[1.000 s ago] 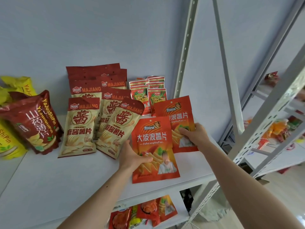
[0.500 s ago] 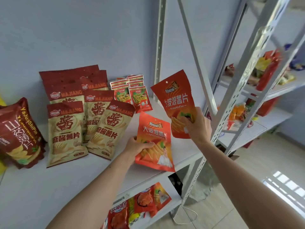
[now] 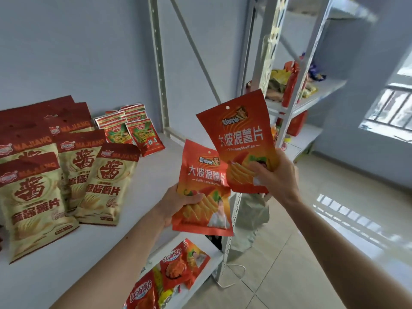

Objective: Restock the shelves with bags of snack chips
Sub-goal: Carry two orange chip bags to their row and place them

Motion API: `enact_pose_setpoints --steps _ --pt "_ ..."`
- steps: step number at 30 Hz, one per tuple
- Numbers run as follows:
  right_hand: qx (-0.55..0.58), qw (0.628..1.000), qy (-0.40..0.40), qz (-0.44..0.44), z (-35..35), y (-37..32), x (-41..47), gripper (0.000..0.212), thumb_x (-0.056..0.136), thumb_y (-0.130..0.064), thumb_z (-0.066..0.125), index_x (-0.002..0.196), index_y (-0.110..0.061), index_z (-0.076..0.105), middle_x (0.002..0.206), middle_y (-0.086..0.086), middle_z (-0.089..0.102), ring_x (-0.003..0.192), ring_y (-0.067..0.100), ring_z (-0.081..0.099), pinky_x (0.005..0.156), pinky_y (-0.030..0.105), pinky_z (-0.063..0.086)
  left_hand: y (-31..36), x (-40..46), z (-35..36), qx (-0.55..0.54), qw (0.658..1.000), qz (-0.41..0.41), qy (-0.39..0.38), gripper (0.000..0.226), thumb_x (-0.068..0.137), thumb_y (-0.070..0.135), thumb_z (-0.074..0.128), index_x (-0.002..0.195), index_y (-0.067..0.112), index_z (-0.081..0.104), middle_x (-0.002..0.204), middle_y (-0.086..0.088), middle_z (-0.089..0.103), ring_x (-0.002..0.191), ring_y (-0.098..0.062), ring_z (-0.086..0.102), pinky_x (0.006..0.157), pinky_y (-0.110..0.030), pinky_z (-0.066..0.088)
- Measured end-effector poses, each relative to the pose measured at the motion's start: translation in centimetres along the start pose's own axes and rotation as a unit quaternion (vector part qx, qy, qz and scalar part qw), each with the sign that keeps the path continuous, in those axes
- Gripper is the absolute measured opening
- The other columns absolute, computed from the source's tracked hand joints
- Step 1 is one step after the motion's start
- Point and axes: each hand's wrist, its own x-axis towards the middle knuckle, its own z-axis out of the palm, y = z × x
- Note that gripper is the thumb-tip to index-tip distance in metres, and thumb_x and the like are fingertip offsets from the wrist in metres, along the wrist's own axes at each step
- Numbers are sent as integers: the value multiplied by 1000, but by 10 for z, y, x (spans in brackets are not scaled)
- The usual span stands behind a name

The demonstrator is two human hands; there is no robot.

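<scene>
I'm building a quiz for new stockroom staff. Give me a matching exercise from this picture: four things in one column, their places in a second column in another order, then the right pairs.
Things:
1. left hand
2. right hand
3. MAJIANG bags
4. small green-and-red packets

Places:
A. at the back of the shelf, near the wall
B. grips the lower orange bag
C. lying in rows on the left of the shelf
D. grips the higher orange bag

Pairs: 1-B, 2-D, 3-C, 4-A
</scene>
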Motion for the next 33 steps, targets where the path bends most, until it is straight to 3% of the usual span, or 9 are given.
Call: enact_pose_setpoints --steps 3,8,13,18,26,33 --pt "15 1000 -1 -1 -35 16 -5 42 80 -33 79 115 -29 56 102 -15 68 90 7 69 78 31 60 -1 5 26 4 999 9 -31 47 75 12 82 117 13 62 104 -12 76 93 -32 74 79 -41 60" --pt "-3 998 53 28 -98 46 -8 39 78 -38 79 110 -25 61 100 -9 70 88 14 71 75 47 62 -5 25 80 10 996 -1 -91 49 72 7 83 117 4 64 105 -20 74 95 -38 72 84 -48 59" --pt "9 992 117 54 -163 73 0 42 80 -28 79 116 -17 61 100 -11 68 90 14 70 77 45 61 -5 53 148 28 994 3 -107 46 74 8 83 116 4 65 103 -17 75 93 -35 74 83 -46 59" --pt "-9 987 145 70 -228 115 26 41 79 -26 80 114 -14 63 97 -12 68 89 15 70 78 45 61 -1 93 220 15 993 20 -114 49 72 12 85 117 10 65 107 -16 74 98 -35 72 90 -55 56" --pt "-3 988 135 74 -306 182 90 42 80 -28 79 115 -13 62 101 -3 70 88 18 71 78 47 61 17 156 317 -27 996 2 -86 52 69 15 87 117 10 66 108 -17 74 97 -38 72 91 -57 55" --pt "0 986 139 86 -334 242 160 38 78 -34 80 110 -21 63 100 -6 71 88 18 72 77 49 61 47 231 369 -30 997 19 -67 56 65 15 87 117 6 66 107 -18 74 95 -37 73 89 -54 56"
